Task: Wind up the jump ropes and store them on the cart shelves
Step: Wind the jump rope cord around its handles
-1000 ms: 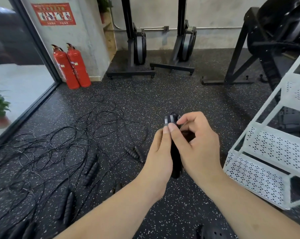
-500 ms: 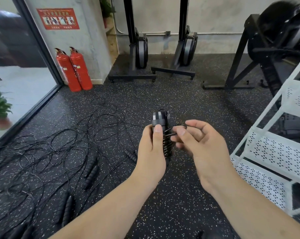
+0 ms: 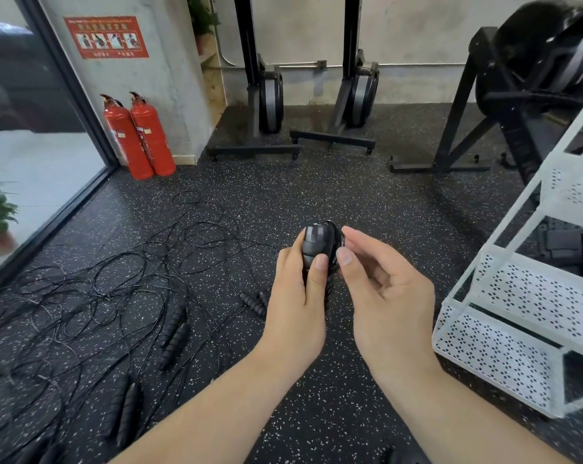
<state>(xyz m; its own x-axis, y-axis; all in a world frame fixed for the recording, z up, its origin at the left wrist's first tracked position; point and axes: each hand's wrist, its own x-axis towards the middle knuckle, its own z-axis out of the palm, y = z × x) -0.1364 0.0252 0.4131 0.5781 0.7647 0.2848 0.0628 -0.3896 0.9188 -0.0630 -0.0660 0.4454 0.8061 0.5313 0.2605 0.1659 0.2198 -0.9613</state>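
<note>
The left grip point(image 3: 297, 296) is closed round the wound jump rope point(image 3: 317, 244), held upright. The right grip point(image 3: 384, 289), narrow, touches the rope's right side; a pinch cannot be told. The white cart point(image 3: 504, 356) stands to the right, and loose ropes point(image 3: 116, 296) lie to the left.

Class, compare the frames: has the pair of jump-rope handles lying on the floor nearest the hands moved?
No. The floor handles keep their place against the fire extinguishers and the cart.

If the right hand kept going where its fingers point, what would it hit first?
Probably the wound jump rope that the left hand grips; the right hand sits just beside it.
</note>
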